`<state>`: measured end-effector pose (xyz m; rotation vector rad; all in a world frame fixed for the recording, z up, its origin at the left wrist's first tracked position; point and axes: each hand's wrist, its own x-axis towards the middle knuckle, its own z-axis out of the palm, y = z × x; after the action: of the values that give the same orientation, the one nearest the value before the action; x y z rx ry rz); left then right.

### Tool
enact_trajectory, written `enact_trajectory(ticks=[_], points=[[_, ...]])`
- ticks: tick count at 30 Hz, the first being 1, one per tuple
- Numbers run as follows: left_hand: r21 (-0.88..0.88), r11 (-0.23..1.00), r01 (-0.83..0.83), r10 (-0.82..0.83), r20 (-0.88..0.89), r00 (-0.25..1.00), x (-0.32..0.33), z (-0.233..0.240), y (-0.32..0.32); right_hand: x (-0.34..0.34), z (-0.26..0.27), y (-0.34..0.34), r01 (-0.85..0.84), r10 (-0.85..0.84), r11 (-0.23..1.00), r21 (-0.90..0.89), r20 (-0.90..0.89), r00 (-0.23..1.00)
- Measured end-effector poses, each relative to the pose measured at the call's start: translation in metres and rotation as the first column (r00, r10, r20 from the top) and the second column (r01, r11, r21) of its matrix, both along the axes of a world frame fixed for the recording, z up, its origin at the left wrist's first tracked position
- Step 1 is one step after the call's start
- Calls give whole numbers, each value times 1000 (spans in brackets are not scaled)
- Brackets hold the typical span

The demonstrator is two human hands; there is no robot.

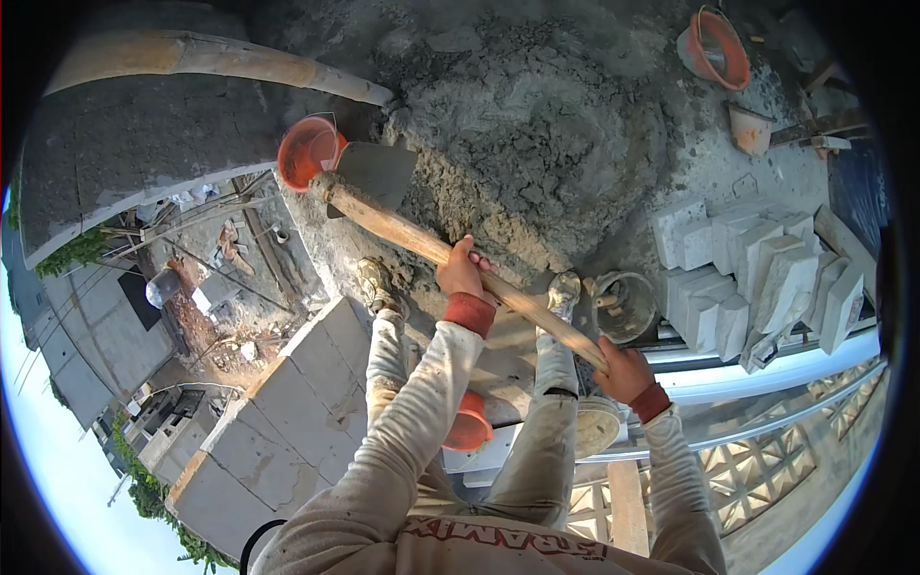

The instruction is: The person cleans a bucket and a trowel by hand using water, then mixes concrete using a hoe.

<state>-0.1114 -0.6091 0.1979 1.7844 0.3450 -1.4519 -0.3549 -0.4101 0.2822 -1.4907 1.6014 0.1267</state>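
A hoe with a thick wooden handle [402, 231] and a wide metal blade [375, 172] slants across the view. My left hand [461, 272] grips the handle near its middle. Lower down, my right hand [624, 370] is closed around the handle's butt end. The blade is at the near left edge of a heap of wet grey mortar [535, 136]; whether it cuts into the heap I cannot tell. An orange bucket [309, 151] lies behind the blade and handle head, partly hidden by them.
A bamboo pole [215, 61] crosses the upper left. Grey blocks [755, 266] are stacked at right, near a dark bucket [624, 305]. More orange buckets stand at upper right [719, 50] and by my legs [471, 422]. A low block wall [287, 410] edges a drop at left.
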Motion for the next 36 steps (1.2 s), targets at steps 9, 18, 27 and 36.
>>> enact_trajectory(ticks=[9, 18, 27, 36], points=[[-256, 961, -100, 165, 246, 955, 188, -121, -47, 146, -112, -90, -157, 153, 988, 16, 143, 978], [83, 960, 268, -271, 40, 962, -41, -107, 31, 41, 29, 9, 306, -311, 907, 291, -28, 950], [78, 996, -31, 42, -146, 988, -26, -26, 71, -7, 37, 50, 30, 8, 978, 207, -178, 984], [-298, 933, -203, 297, 315, 901, 316, -79, -55, 250, -108, -143, -285, 280, 958, 25, 125, 952]])
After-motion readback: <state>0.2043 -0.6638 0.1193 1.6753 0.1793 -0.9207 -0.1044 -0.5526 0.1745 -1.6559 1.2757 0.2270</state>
